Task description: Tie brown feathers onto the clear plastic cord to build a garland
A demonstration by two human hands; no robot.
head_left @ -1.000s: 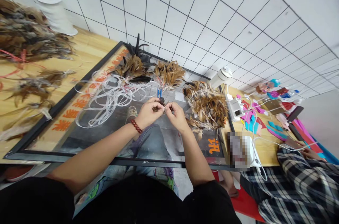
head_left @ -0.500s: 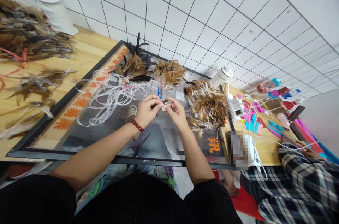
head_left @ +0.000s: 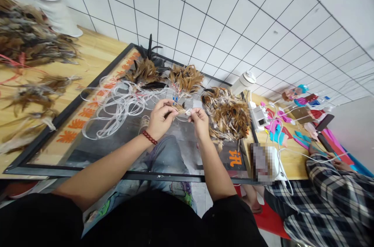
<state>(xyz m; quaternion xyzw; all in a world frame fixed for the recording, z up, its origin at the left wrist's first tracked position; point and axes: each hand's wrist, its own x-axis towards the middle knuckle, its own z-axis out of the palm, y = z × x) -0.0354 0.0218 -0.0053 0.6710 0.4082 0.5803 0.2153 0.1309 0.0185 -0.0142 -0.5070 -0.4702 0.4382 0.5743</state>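
Note:
My left hand (head_left: pixel 162 119), with a red bead bracelet on its wrist, pinches a small bunch of brown feathers (head_left: pixel 179 110). The pale quill ends of the bunch point to my right hand (head_left: pixel 199 119), whose thumb and forefinger are closed on those ends. A thin white strand hangs between the hands. Just behind them stands a small blue object (head_left: pixel 175 99). Loops of clear cord (head_left: pixel 117 108) lie left of my left hand on the framed glass panel. A large pile of brown feathers (head_left: pixel 229 112) is right of my right hand.
Two feather bunches (head_left: pixel 185 78) (head_left: pixel 144 72) lie at the back. More feathers (head_left: pixel 35 40) and a white spool (head_left: pixel 52 9) are on the left. A white bottle (head_left: pixel 243 82), power strips (head_left: pixel 259 116) and cables are on the right. A person in a plaid shirt (head_left: pixel 330 204) sits at right.
My hands have moved apart slightly. More of the feather bunch now shows between them. The view has shifted a little.

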